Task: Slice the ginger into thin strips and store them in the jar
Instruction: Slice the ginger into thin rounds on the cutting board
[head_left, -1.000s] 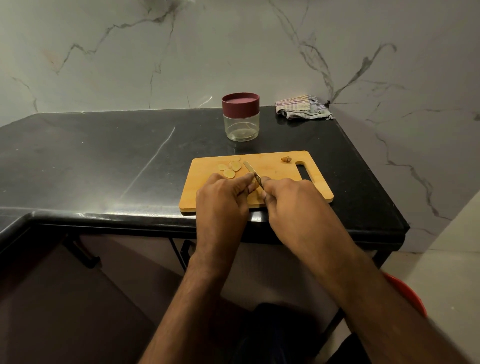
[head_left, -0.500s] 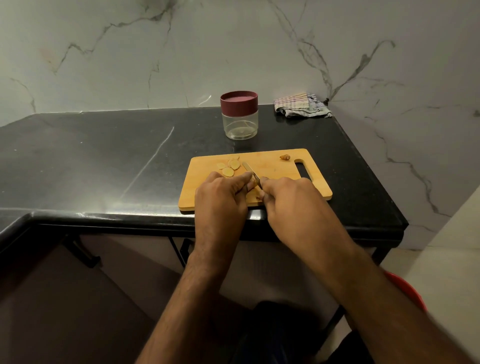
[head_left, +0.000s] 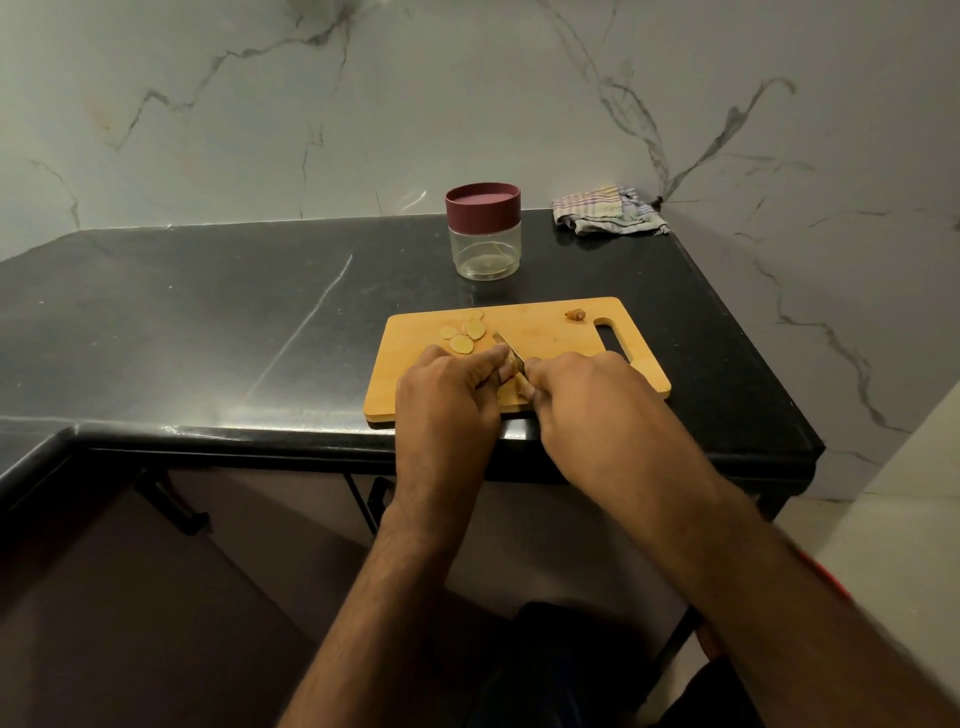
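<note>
A wooden cutting board (head_left: 550, 332) lies near the counter's front edge. My right hand (head_left: 592, 400) grips a knife (head_left: 508, 349) whose blade points away over the board. My left hand (head_left: 447, 397) pinches a ginger piece (head_left: 508, 387) just left of the blade; most of that piece is hidden by my fingers. Several round ginger slices (head_left: 462, 335) lie at the board's far left. A small ginger end (head_left: 575, 314) sits near the handle slot. The clear jar (head_left: 484, 244) with a maroon lid stands closed behind the board.
The black stone counter (head_left: 208, 322) stretches to the left. A crumpled checked cloth (head_left: 608, 210) lies in the back right corner against the marble wall. The counter ends just right of the board. A red object (head_left: 831, 587) sits on the floor below.
Both hands stay over the near part of the board, with only small shifts of knife and fingers. The slices, jar and cloth have not moved.
</note>
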